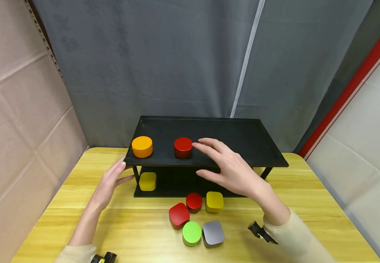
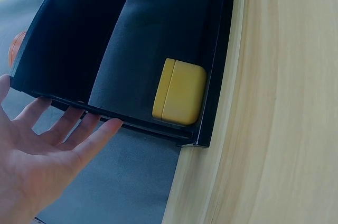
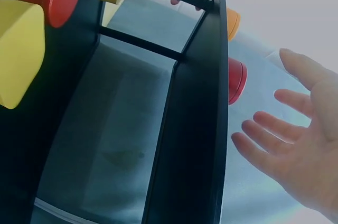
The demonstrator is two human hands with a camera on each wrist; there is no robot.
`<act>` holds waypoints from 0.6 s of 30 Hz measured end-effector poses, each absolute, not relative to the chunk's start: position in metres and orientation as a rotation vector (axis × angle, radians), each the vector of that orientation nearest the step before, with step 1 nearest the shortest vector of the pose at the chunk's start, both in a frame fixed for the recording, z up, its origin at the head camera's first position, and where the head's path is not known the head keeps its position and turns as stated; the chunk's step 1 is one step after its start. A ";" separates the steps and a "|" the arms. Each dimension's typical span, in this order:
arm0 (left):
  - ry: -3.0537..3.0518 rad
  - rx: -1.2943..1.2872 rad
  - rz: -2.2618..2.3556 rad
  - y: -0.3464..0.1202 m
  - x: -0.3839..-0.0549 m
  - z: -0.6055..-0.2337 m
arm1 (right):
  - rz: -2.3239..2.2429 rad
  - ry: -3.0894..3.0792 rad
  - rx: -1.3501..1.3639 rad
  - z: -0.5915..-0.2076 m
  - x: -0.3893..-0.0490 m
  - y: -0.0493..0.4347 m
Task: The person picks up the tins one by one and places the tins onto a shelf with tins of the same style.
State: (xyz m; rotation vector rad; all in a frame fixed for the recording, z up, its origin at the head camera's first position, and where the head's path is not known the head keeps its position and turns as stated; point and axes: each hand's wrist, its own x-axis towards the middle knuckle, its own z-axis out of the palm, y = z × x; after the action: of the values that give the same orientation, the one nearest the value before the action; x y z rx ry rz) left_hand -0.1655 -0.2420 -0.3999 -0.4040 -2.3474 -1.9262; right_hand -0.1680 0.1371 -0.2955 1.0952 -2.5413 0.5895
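Note:
A black two-tier shelf (image 1: 209,137) stands on the wooden table. My left hand (image 1: 108,182) touches its left front corner, thumb by the top edge; the left wrist view shows the fingers (image 2: 95,137) spread and nearly straight along the side. Over the upper tier hovers my right hand (image 1: 232,168), fingers apart and holding nothing, fingertips right beside a round red block (image 1: 183,148). A round orange block (image 1: 142,147) sits at the upper tier's left end. Below it, on the lower tier, is a yellow rounded-square block (image 1: 147,182), also in the left wrist view.
In front of the shelf lie a round red block (image 1: 194,202), a yellow square block (image 1: 214,202), a red square block (image 1: 179,216), a round green block (image 1: 192,233) and a grey square block (image 1: 213,233). Behind the shelf hangs a grey curtain (image 1: 160,65).

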 end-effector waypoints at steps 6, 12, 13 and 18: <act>-2.353 -0.397 -1.925 -0.243 -0.164 -0.400 | 0.612 -2.432 1.073 -0.301 -0.157 0.137; -2.357 -0.395 -1.921 -0.244 -0.164 -0.399 | 0.638 -2.337 1.095 -0.306 -0.147 0.137; -2.356 -0.394 -1.922 -0.244 -0.164 -0.399 | 0.643 -2.328 1.101 -0.307 -0.145 0.137; -2.359 -0.387 -1.922 -0.244 -0.163 -0.398 | 0.645 -2.317 1.132 -0.313 -0.138 0.136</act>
State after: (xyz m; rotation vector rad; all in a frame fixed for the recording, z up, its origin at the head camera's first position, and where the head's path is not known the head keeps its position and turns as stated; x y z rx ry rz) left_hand -0.1635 -0.2437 -0.3979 -0.3874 -2.3586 -1.9222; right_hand -0.1383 0.1358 -0.3131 1.1319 -2.3171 0.6450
